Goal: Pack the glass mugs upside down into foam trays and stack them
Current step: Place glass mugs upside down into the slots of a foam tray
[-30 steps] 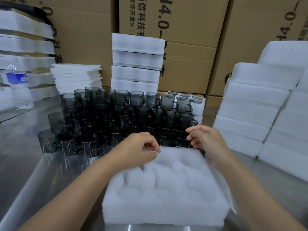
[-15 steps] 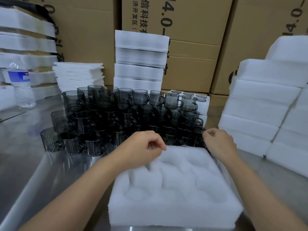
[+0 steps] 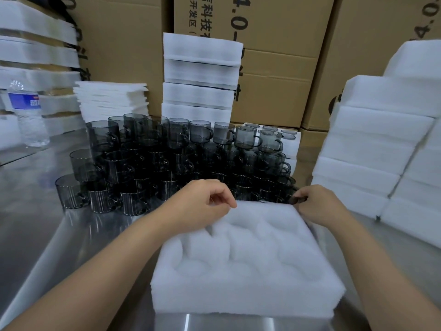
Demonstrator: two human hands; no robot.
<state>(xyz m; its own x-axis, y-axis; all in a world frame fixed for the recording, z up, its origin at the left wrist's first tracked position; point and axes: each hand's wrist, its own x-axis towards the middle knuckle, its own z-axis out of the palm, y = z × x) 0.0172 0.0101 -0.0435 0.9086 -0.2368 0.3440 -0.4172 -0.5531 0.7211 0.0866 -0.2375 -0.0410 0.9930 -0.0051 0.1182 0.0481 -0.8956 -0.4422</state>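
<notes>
A white foam tray [image 3: 245,254] with round holes sits on the shiny metal surface [image 3: 47,223], close to the person. The holes have no mugs in them.

Right behind the tray, at 12 o'clock, stands a big pile of dark glass mugs [image 3: 167,158], stacked three high. The pile touches the far edge of the tray and blocks the way to the things behind it.

The left hand [image 3: 198,204] hangs over the far left edge of the tray. Its grip is closed, with nothing seen in it. The right hand [image 3: 317,204] is at the far right corner, its curled fingers right at a mug. I cannot tell if its grip has hold of it.

At 10 o'clock stands a water bottle [image 3: 28,113]. At 11 o'clock is a stack of thin foam sheets [image 3: 112,99]. Behind the mugs at 12 o'clock is a tall tower of foam trays [image 3: 200,75]. At 1 o'clock a filled tray [image 3: 291,142] shows mug bottoms. More foam blocks [image 3: 381,144] pile up at 2 o'clock.

Big brown cardboard boxes [image 3: 274,80] fill the back of the room.
</notes>
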